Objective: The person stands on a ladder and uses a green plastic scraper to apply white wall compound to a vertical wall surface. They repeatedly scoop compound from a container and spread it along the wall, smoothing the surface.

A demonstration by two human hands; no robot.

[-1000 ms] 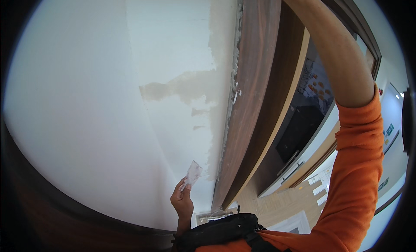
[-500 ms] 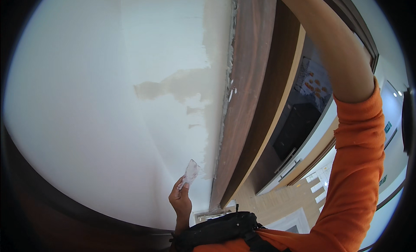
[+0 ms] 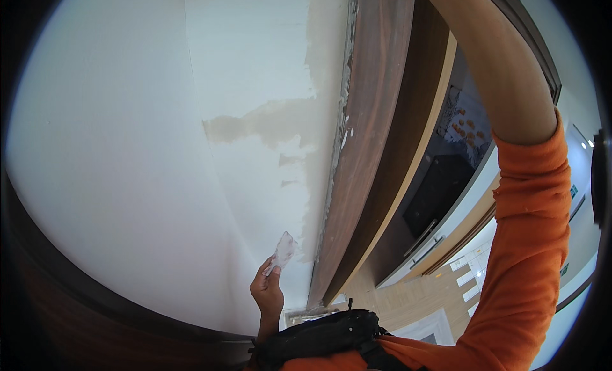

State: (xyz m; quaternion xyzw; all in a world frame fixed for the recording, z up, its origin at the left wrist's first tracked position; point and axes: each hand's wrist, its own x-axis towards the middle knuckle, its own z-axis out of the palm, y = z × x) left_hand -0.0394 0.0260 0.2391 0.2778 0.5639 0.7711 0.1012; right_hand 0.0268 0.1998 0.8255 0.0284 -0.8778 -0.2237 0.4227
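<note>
At the lower middle, my left hand (image 3: 268,293) is closed, its thumb and fingers pinching a small flat scraper-like piece (image 3: 284,250) smeared with whitish putty. The piece is tilted up in front of a white wall (image 3: 134,154). Beige damp-looking filler (image 3: 268,121) spreads over the wall, running down beside a dark brown wooden door frame (image 3: 376,97). A rough, greyish gap edge lies between the wall and the frame. My right arm (image 3: 510,71), in a rolled orange sleeve, reaches up past the top edge, so my right hand is out of sight.
To the right, past the frame's light wooden edge (image 3: 408,173), are a dark cabinet area and a white door edge with a handle (image 3: 427,251). Wood flooring (image 3: 382,294) shows below. A black strapped bag (image 3: 319,339) sits against my body.
The view has shifted slightly, so the wall and door frame sit a little farther right. My left hand still holds the putty-smeared piece in nearly the same position. My right arm remains raised.
</note>
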